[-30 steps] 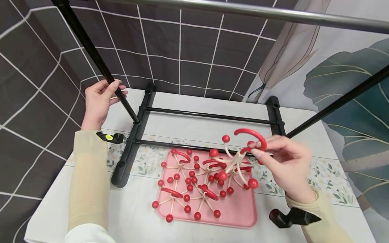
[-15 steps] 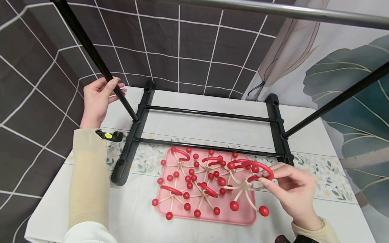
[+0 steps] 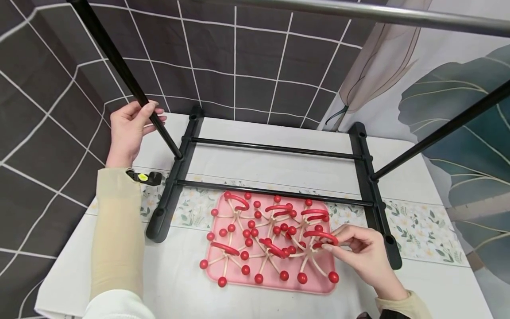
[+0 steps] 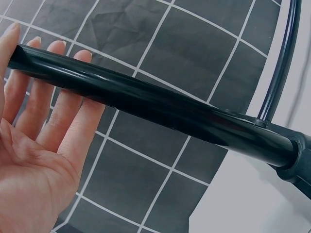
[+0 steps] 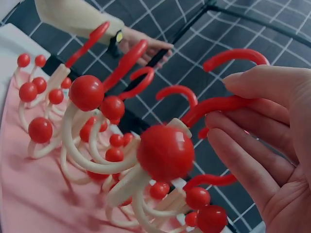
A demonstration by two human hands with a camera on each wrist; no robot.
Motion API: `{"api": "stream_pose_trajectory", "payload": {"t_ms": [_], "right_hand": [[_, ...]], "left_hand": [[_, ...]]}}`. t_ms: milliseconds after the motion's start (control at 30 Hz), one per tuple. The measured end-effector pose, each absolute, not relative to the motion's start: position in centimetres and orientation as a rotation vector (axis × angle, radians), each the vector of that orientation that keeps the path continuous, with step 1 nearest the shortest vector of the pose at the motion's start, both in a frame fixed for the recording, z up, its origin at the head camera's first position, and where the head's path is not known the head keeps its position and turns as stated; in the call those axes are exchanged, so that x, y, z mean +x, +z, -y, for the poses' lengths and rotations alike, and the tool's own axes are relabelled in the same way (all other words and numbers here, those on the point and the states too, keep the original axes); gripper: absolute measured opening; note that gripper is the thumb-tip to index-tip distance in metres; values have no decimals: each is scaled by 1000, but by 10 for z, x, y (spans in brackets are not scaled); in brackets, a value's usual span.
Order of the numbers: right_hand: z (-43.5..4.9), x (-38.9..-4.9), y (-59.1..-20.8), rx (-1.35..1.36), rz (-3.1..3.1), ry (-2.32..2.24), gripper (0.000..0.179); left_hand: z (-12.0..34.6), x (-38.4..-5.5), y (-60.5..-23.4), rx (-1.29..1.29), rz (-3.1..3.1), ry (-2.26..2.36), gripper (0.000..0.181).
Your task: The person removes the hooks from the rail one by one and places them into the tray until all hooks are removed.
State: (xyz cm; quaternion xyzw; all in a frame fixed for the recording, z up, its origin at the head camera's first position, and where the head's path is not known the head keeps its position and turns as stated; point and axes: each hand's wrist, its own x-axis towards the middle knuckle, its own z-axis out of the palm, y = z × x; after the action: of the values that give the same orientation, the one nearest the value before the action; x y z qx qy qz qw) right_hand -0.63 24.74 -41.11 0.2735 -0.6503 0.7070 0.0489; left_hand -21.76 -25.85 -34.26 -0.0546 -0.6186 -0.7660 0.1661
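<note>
My left hand (image 3: 128, 128) holds the slanting black pole (image 4: 141, 97) of a rack, thumb on one side and fingers behind it. Between thumb and fingers, my right hand (image 3: 360, 254) pinches the red curved hook (image 5: 228, 103) of a piece with cream prongs tipped with red balls. That piece (image 3: 311, 251) stands at the right front of a pink tray (image 3: 295, 285), its prongs spread and its hook on top. Several like pieces stand close by on the tray, among them a front-left one (image 3: 225, 250) and a back-left one (image 3: 237, 208).
The rack's black base (image 3: 275, 150) lies behind the tray, with a foot bar (image 3: 163, 217) at the left and another (image 3: 378, 221) at the right. A grey metal rail (image 3: 358, 13) crosses overhead. A white cloth with a floral band (image 3: 195, 210) covers the table.
My right hand has carried the hooked piece from above the tray's back right down to its right front. The left hand stays on the pole.
</note>
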Motion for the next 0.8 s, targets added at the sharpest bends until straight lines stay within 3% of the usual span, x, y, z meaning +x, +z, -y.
{"api": "stream_pose_trajectory", "payload": {"t_ms": [467,800], "right_hand": [[-247,-3,-433,788,2112,2277,28],[-250,-1,-424,654,2355,2188,28]], "left_hand": [[259,-216,-342,-148,1760,-2181,32],[261,-213,-343,-138,1763,-2175,30]]}}
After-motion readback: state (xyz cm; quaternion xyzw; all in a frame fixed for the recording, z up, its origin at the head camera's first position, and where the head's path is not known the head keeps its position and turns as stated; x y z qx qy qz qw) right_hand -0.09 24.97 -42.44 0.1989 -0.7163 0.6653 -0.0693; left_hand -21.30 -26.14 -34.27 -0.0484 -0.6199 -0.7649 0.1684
